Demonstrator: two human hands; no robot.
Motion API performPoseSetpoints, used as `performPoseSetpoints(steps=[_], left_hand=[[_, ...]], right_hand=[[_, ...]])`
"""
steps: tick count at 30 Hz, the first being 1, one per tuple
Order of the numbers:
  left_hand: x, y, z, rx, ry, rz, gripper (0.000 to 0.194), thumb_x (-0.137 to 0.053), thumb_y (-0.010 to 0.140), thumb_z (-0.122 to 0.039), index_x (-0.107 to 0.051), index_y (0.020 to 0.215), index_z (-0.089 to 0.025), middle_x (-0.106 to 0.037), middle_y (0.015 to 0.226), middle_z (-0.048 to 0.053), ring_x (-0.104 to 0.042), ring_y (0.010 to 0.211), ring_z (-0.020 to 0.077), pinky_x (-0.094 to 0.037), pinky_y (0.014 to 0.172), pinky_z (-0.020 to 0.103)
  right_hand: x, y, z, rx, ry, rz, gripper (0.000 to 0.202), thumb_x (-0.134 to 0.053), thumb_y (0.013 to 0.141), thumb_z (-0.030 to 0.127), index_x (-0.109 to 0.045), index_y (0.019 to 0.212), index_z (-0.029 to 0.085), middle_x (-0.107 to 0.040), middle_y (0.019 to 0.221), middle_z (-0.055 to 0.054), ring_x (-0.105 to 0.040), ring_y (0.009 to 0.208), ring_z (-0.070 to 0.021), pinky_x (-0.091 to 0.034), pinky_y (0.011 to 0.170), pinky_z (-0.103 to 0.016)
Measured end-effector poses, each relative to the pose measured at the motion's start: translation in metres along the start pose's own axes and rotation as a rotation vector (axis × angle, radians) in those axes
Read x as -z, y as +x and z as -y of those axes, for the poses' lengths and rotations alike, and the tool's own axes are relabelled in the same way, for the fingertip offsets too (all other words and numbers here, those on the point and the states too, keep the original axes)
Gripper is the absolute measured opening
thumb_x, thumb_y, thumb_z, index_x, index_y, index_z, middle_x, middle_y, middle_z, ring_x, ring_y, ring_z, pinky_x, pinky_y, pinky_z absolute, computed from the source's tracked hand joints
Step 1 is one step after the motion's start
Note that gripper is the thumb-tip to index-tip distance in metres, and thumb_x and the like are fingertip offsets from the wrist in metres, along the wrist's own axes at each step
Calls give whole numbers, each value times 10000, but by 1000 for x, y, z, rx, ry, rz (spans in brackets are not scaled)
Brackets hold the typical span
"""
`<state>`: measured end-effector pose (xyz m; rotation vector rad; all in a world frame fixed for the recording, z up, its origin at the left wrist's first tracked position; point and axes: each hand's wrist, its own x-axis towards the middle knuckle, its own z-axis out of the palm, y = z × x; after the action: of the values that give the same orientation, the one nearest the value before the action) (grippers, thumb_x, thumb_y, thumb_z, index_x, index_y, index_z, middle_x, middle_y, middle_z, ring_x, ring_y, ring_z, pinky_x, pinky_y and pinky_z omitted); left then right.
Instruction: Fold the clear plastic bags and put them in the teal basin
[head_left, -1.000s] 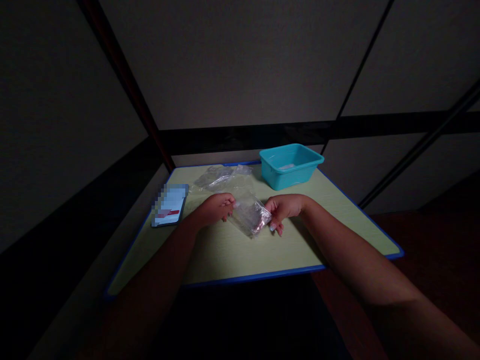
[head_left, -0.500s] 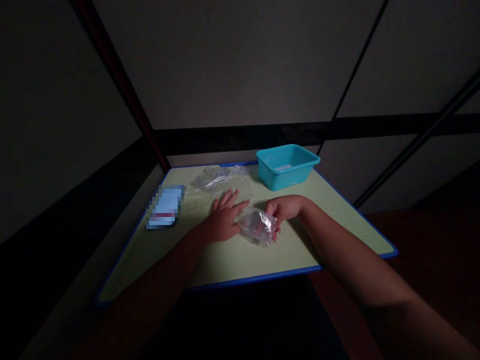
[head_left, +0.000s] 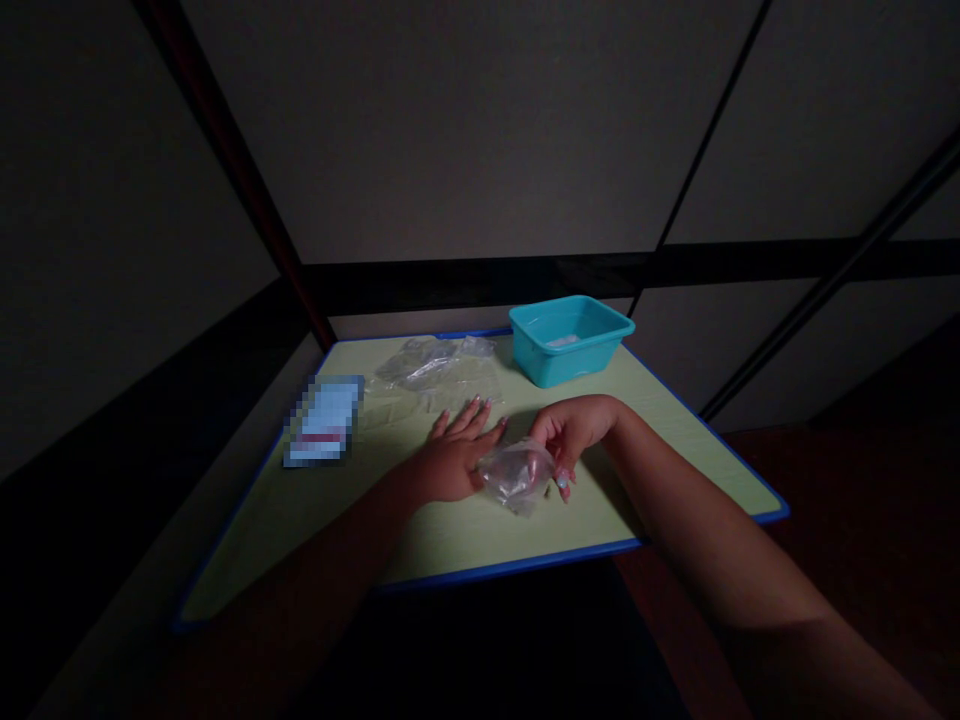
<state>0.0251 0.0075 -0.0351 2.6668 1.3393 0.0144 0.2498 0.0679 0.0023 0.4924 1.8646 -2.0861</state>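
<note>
the right hand (head_left: 574, 435) pinches the small clear bag (head_left: 517, 472) (crinkled and shiny) above the table (head_left: 450, 540)'s near part, while the left hand (head_left: 454, 460), fingers spread wide, is just beside the bag, holding nothing visible.

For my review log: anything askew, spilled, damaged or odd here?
The phone-like device near the table's left edge looks odd: square blocks obscure it, probably image masking, not damage. The clear bag at the right hand is wrinkled, nothing unusual. No spill shows.
</note>
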Motion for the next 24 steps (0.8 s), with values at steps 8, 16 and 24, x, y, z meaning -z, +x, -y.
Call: performPoseSetpoints(steps=[8,16,24], left_hand=[[2,0,-4,49,-46,-41,681,-389,851,-583,-235,1435,-269,-72,1523,118,13,1398,288,-59,1042,619],[2,-6,-12,68,-4,-117,800,-459,771,-674,-252,1432,-275,-70,1524,131,-34,1390,341,9,1041,616],[1,-6,-14,35,-4,-99,777,-490,773,-636,-248,1429,-297,-74,1528,120,-31,1391,336,0,1039,624]], right_hand=[[-2,-5,5,42,-74,-15,434,-799,603,387,-653,873,80,-690,776,-61,-674,694,-169,-520,594,-227],[-4,-4,2,69,-12,-11,391,-779,647,355,-653,898,83,-688,839,-72,-669,687,-167,-561,616,-282],[-3,-3,4,106,-15,-19,362,-776,648,353,-645,855,87,-688,853,-78,-660,681,-165,-558,583,-278]])
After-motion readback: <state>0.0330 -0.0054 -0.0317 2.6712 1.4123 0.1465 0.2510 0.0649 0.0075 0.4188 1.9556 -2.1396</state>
